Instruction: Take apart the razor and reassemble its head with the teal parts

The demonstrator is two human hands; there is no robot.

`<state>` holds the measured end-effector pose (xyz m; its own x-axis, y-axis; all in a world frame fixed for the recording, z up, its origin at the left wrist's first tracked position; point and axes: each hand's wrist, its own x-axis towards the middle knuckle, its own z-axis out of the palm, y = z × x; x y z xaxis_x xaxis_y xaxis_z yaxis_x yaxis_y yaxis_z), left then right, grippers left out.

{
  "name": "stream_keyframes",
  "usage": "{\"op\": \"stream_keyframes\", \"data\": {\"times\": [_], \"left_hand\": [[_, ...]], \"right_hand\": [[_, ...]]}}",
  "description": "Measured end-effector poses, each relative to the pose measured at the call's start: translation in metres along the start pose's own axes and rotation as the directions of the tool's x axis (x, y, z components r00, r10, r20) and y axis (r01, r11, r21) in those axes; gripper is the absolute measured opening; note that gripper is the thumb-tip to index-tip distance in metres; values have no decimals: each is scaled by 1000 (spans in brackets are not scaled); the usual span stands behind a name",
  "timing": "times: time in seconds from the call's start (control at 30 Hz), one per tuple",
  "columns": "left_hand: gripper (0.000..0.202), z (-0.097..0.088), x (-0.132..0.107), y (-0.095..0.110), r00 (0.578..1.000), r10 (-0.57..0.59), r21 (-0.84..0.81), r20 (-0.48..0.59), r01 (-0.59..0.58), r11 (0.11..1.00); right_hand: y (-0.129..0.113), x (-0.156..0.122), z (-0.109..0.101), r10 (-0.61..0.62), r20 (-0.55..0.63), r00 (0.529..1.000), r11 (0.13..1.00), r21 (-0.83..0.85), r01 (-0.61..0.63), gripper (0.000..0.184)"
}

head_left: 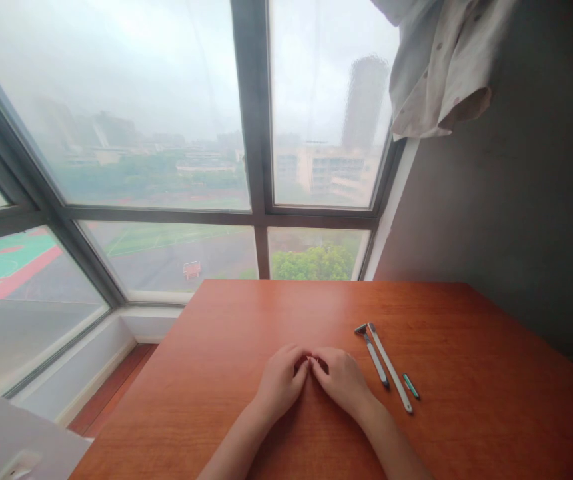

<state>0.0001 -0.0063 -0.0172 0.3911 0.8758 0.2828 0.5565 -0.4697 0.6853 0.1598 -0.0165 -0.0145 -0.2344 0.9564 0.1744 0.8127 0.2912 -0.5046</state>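
Observation:
My left hand (284, 379) rests on the brown wooden table (206, 373), fingers curled inward and thumb meeting the index finger. Mirroring it, my right hand (341, 380) has its fingers bent the same way, and the fingertips of both hands meet in the middle. Whatever may be between those tips is hidden or too small to name. To the right of my right hand lies a razor (377, 360) with a grey handle. Alongside is a long pale stick (391, 370) with a dark far tip and a hole in its near end. A short green and dark piece (410, 386) lies farther right.
Large windows (156, 100) with dark frames (259, 220) stand beyond the table and to its left. A pale shirt (436, 73) hangs at the upper right before a grey wall (506, 220). A white ledge (96, 373) runs below the left window.

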Motion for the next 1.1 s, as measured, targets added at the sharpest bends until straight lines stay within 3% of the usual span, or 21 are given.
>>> {"op": "stream_keyframes", "data": {"times": [1.1], "left_hand": [[23, -1, -1, 1, 1000, -6, 5, 6, 6, 1000]], "right_hand": [[-3, 0, -2, 18, 48, 999, 1000, -19, -17, 26]]}}
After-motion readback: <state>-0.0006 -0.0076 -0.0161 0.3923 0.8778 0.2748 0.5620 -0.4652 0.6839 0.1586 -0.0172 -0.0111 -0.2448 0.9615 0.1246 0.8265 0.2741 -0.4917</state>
